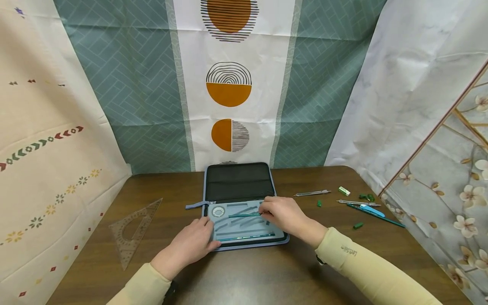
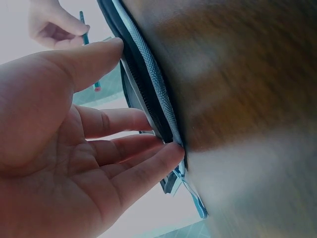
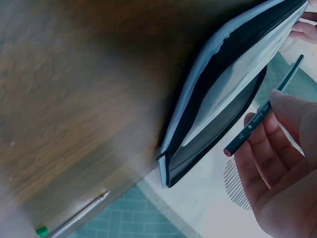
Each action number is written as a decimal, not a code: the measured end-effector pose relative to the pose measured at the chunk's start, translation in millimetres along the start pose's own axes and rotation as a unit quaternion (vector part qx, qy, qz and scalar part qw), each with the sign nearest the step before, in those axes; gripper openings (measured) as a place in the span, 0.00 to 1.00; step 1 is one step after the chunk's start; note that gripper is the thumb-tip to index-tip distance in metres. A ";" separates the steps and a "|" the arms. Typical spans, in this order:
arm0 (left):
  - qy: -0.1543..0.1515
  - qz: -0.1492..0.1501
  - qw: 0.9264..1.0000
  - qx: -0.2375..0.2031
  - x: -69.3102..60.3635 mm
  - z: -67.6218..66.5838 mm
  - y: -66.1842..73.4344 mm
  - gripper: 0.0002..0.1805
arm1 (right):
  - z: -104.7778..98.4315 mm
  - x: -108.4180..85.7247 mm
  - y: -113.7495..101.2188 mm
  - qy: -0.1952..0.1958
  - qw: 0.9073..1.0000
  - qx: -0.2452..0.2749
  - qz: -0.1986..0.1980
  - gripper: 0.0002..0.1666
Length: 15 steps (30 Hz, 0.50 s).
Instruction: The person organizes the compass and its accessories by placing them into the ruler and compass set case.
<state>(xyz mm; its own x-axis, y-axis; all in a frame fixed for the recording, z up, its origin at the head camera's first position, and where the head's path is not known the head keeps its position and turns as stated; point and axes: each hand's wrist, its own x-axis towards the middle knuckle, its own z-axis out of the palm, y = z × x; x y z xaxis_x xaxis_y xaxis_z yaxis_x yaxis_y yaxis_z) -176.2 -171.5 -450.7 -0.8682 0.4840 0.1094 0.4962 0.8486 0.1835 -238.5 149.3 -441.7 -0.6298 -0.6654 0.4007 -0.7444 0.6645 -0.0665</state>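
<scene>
A zippered stationery case (image 1: 241, 183) lies unfolded on the table, its light blue moulded tray (image 1: 244, 228) facing up. Between thumb and fingers my right hand (image 1: 283, 214) pinches a dark green pencil (image 3: 252, 124) marked 2H, held above the tray. Another green pencil (image 1: 248, 238) lies in the slot along the tray's front edge. At the tray's upper left sits a round white piece (image 1: 218, 211) with marks around its rim. My left hand (image 1: 192, 240) rests on the case's left edge, with thumb and fairly straight fingers touching the zipper border (image 2: 158, 89).
Left of the case lies a clear set square (image 1: 131, 231). To the right are two silver compass-like tools (image 1: 312, 193), an eraser (image 1: 344, 191), small green pieces (image 1: 367, 197), a green cylinder (image 1: 357, 225), a blue object (image 1: 372, 211) and a dark green pencil (image 1: 394, 222).
</scene>
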 end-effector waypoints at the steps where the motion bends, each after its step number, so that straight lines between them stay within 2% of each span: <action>1: 0.000 0.000 1.000 -0.001 0.1 0.0 0.0 0.34 | 0.3 0.2 -1.3 -0.004 1.000 0.003 0.000 0.08; 6: 0.001 0.003 1.000 -0.002 -0.2 -0.5 0.0 0.33 | 4.1 0.7 -8.6 -0.017 1.000 0.010 -0.002 0.06; 15: 0.001 0.002 1.000 0.002 0.4 -0.3 0.2 0.34 | 11.5 0.0 -19.9 -0.019 0.999 0.032 -0.025 0.06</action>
<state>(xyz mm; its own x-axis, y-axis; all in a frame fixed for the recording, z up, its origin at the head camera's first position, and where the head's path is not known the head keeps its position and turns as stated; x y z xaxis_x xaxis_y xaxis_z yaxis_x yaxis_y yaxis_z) -176.4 -171.2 -450.3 -0.8658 0.4877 0.1125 0.5004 0.8469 0.1799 -226.3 132.2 -450.8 -0.5990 -0.7096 0.3709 -0.7864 0.6086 -0.1056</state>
